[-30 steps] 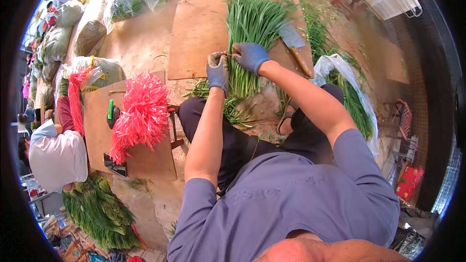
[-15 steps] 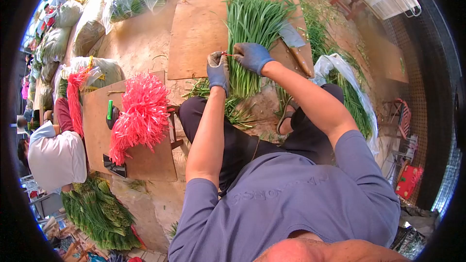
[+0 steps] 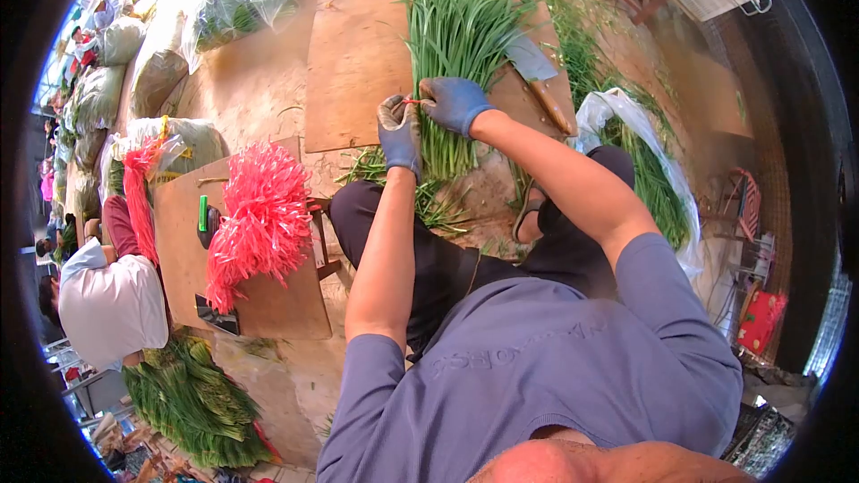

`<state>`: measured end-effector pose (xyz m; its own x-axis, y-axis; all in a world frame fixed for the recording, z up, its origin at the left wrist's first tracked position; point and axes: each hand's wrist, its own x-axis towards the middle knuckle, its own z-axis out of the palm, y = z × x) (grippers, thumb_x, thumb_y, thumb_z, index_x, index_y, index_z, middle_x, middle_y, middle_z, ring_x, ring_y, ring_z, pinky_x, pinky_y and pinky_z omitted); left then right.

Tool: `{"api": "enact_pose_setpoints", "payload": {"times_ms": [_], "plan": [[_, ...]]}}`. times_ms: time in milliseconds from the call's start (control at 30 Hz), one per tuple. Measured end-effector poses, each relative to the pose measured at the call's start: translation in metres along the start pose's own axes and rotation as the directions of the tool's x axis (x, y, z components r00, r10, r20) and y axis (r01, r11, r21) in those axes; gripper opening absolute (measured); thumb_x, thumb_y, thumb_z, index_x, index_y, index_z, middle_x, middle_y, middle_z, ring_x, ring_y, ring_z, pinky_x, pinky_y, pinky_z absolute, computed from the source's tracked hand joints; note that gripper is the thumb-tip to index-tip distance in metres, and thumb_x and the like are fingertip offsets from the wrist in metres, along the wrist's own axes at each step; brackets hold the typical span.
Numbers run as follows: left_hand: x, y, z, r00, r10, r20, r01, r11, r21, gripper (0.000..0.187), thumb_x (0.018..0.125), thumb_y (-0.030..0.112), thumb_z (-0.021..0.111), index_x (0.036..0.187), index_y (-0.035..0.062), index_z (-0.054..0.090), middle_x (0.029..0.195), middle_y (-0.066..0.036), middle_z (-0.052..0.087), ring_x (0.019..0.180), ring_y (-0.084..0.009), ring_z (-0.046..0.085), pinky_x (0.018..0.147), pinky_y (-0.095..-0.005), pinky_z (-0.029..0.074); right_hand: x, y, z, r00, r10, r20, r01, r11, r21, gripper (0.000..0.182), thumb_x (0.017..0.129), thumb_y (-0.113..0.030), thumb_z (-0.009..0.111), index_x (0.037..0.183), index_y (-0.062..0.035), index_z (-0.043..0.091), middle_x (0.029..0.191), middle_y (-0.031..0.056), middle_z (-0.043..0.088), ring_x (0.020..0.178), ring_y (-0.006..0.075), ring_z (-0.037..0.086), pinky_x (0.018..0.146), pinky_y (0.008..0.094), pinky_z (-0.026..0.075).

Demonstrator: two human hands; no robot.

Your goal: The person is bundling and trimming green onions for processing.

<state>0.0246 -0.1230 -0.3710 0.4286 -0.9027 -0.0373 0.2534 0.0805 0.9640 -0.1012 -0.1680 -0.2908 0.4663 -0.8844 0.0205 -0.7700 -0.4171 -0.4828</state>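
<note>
A big bundle of long green stalks [image 3: 461,36] lies on a wooden board [image 3: 353,63], its cut ends toward me. Both my hands wear blue and grey gloves. At the bundle's left edge, my left hand [image 3: 400,132] pinches one end of a thin red strip [image 3: 412,101]. The strip runs to my right hand [image 3: 455,105], closed on its other end above the stalks. A cleaver [image 3: 530,59] with a wooden handle rests on the board just right of the bundle.
Left of me, a second board [image 3: 268,304] holds a heap of red plastic strips [image 3: 262,215]. A co-worker [image 3: 112,309] sits beyond it, near more green bundles [image 3: 192,402]. A plastic bag of greens [image 3: 649,170] stands right of my knee.
The whole view has shifted slightly. Both hands remain at the bundle with the red strip between them, with little change in their grip.
</note>
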Motion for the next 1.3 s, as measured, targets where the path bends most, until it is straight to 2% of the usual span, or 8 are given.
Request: {"api": "enact_pose_setpoints", "payload": {"times_ms": [433,533,600,667,767,867,1033,1300], "plan": [[0.013,-0.016,-0.012,0.992,-0.032,0.118,0.037,0.999,-0.040,0.019,0.101,0.023,0.051,0.109,0.0080,0.061,0.099,-0.002,0.063,0.088,-0.0120,0.057,0.081,-0.0289,0.047,-0.002,-0.003,0.004,0.999,0.026,-0.036,-0.025,0.999,0.028,0.028,0.088,-0.034,0.058,0.093,-0.0073,0.064,0.094,0.0194,0.066,0.090,0.0399,0.062,0.075,0.0485,0.048],[0.020,-0.032,-0.024,0.987,-0.107,0.117,0.077,0.969,0.233,0.035,0.100,0.041,0.049,0.103,0.0091,0.063,0.098,-0.001,0.063,0.090,-0.0130,0.055,0.082,-0.0340,0.047,0.000,-0.009,-0.001,0.994,0.096,0.046,-0.099,0.992,0.075,0.043,0.091,-0.047,0.054,0.094,-0.0057,0.067,0.095,0.0209,0.066,0.091,0.0401,0.063,0.075,0.0480,0.049],[0.015,-0.007,-0.013,1.000,-0.022,0.016,0.014,0.906,0.423,0.030,0.097,0.034,0.058,0.096,0.0050,0.064,0.095,-0.003,0.062,0.089,-0.0127,0.055,0.082,-0.0356,0.047,0.005,0.005,0.013,0.999,0.048,-0.005,-0.048,0.998,0.041,0.040,0.092,-0.044,0.057,0.089,-0.0042,0.061,0.087,0.0203,0.064,0.085,0.0412,0.061,0.070,0.0476,0.046],[0.027,-0.027,-0.012,0.994,-0.063,0.093,0.050,0.990,0.133,0.016,0.089,0.021,0.068,0.089,0.0057,0.063,0.085,-0.007,0.064,0.080,-0.0203,0.059,0.075,-0.0365,0.048,0.005,0.004,0.007,1.000,-0.001,-0.005,0.001,1.000,-0.021,0.034,0.090,-0.038,0.059,0.100,-0.0053,0.062,0.098,0.0219,0.065,0.095,0.0394,0.062,0.077,0.0467,0.049],[0.015,0.035,-0.003,0.957,0.220,0.190,-0.289,0.648,0.704,0.014,0.084,0.018,0.069,0.084,0.0061,0.061,0.079,-0.013,0.063,0.079,-0.0309,0.061,0.074,-0.0403,0.048,-0.003,0.005,0.001,1.000,0.000,-0.006,0.001,0.997,0.074,0.029,0.089,-0.032,0.060,0.102,-0.0063,0.057,0.096,0.0207,0.065,0.096,0.0398,0.062,0.077,0.0458,0.049],[0.014,0.058,0.010,0.878,0.287,0.384,-0.475,0.414,0.776,0.012,0.077,0.018,0.066,0.081,0.0076,0.061,0.082,-0.016,0.061,0.081,-0.0377,0.060,0.069,-0.0480,0.045,-0.023,0.003,0.004,0.956,-0.108,-0.273,0.152,0.978,0.145,0.028,0.088,-0.029,0.061,0.106,-0.0088,0.052,0.094,0.0199,0.066,0.092,0.0401,0.063,0.074,0.0467,0.050],[-0.002,0.088,0.035,0.778,0.399,0.485,-0.601,0.249,0.759,0.011,0.076,0.020,0.064,0.077,0.0094,0.061,0.083,-0.015,0.063,0.082,-0.0366,0.060,0.067,-0.0519,0.041,-0.026,0.006,0.013,0.952,0.082,-0.294,-0.097,0.995,-0.036,0.032,0.086,-0.030,0.063,0.109,-0.0126,0.048,0.086,0.0188,0.067,0.078,0.0414,0.065,0.064,0.0499,0.051],[0.007,0.045,0.036,0.960,0.240,0.145,-0.261,0.573,0.777,0.012,0.076,0.020,0.066,0.076,0.0095,0.060,0.081,-0.014,0.062,0.083,-0.0362,0.061,0.071,-0.0498,0.044,-0.024,0.010,0.038,0.826,0.146,-0.544,-0.051,0.981,0.186,0.038,0.085,-0.024,0.066,0.116,-0.0122,0.048,0.102,0.0187,0.063,0.094,0.0371,0.063,0.072,0.0450,0.051]]}}
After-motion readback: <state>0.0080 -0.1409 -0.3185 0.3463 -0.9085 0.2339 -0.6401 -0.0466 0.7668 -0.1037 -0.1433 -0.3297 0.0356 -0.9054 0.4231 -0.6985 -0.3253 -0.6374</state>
